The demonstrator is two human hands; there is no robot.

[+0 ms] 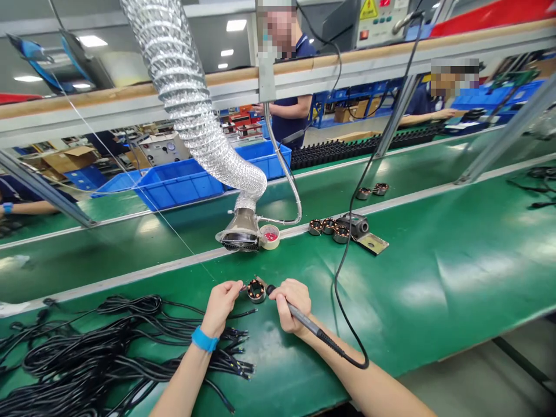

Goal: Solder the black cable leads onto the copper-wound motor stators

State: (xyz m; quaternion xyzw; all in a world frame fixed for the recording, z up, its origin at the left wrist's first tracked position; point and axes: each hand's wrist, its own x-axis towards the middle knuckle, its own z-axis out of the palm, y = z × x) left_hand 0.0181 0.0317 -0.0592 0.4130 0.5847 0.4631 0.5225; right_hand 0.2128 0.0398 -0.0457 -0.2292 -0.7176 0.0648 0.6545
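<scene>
A round motor stator (256, 291) with copper windings rests on the green bench between my hands. My right hand (293, 302) is wrapped round the grey handle of a soldering iron (304, 318), whose tip points at the stator's upper edge. At the stator's left side my left hand (226, 301), with a blue band on its wrist, is pinched on something too small to make out. A thin solder wire (174, 231) runs down from the upper left towards the bench near my left hand.
Black cables (108, 347) are heaped at left. A fume hood (241, 231) hangs behind the stator, beside a tape roll (270, 237). Several stators (341, 233) and an iron stand (358, 226) are at centre right. Blue bins (178, 185) and people are beyond.
</scene>
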